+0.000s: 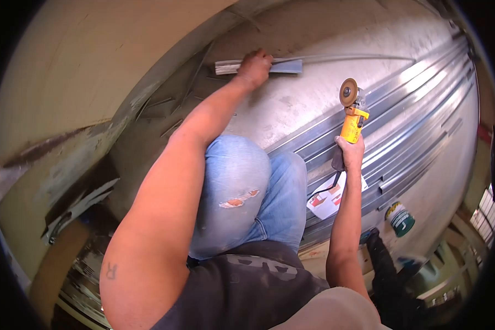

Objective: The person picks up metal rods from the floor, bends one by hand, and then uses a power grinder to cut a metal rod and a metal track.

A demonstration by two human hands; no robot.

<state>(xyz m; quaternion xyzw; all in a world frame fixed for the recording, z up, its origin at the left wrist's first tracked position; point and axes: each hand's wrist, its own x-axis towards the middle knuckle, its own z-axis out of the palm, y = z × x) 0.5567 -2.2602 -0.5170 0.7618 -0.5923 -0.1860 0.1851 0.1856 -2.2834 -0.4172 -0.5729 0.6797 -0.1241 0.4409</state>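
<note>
My left hand [254, 70] reaches forward, its fingers curled round a short metal profile [287, 66] that lies on the concrete floor. The pale, layered end of the piece sticks out to the left of the hand. In my right hand [351, 149] is a yellow angle grinder [352, 127], gripped by its body and held upright, with its brown disc [348, 92] at the far end. The grinder's dark cable hangs below the hand.
Long shiny metal profiles [401, 115] lie side by side on the right. A printed sheet [325, 203] rests near my knees, and a green and white can [400, 220] stands at the lower right. Thin metal offcuts [172, 127] lie left of my forearm.
</note>
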